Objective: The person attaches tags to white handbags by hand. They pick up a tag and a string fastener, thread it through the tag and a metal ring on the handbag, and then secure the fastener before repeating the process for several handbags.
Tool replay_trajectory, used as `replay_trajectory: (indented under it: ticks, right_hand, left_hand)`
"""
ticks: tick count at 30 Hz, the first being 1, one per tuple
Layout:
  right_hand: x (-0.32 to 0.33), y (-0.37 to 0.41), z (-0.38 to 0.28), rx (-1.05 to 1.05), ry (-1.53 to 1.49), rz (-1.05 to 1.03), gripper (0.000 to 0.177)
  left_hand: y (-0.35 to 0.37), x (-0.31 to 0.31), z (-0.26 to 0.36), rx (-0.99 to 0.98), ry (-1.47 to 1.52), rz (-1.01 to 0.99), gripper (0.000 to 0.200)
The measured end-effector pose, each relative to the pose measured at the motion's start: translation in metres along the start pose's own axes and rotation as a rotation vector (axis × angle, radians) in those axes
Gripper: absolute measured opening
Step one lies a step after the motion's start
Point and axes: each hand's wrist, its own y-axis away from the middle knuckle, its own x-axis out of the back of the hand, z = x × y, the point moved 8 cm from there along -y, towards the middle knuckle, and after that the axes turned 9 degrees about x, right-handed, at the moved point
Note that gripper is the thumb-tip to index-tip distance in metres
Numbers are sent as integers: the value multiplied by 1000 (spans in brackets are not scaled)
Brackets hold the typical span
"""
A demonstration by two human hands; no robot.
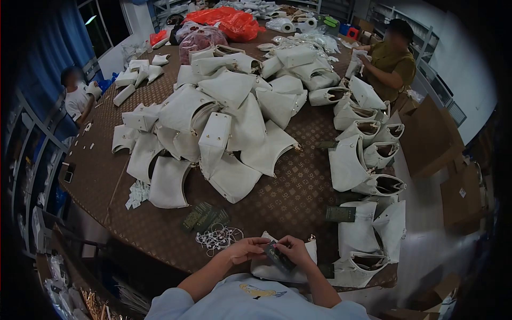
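My left hand [246,249] and my right hand [296,249] meet at the near table edge, both pinching a small dark green tag [278,256]. Under them lies a white bag [277,269], flat against the edge. Just left of my left hand sits a tangle of white strings [217,237], and beyond it a small stack of dark green tags [205,216]. Another dark tag [340,214] lies to the right.
A large heap of white bags [224,122] fills the brown patterned table [288,197]; a row of open bags [368,160] lines the right edge. A person in an olive shirt [392,64] works far right, another person [77,96] sits left. Cardboard boxes [432,138] stand right; red plastic bags [229,21] lie far back.
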Motion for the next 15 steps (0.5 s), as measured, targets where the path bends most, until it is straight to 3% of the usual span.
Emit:
replay_trajectory:
  ticks: [10, 12, 13, 14, 15]
  right_hand:
    - [-6, 2, -2, 39, -102, 75, 13]
    - [-6, 4, -3, 18, -88, 62, 12]
    - [3, 4, -23, 232, 188, 148, 12]
    - [6, 9, -44, 444, 464, 233, 11]
    - [5, 7, -48, 444, 463, 232, 11]
  left_hand:
    - [-2, 13, -4, -70, -46, 306, 23]
    - [0, 19, 5, -155, -322, 426, 18]
    - [0, 19, 5, -156, -323, 427, 18]
    - [9, 15, 20, -304, -661, 575, 16]
    - [19, 4, 32, -452, -1001, 716, 15]
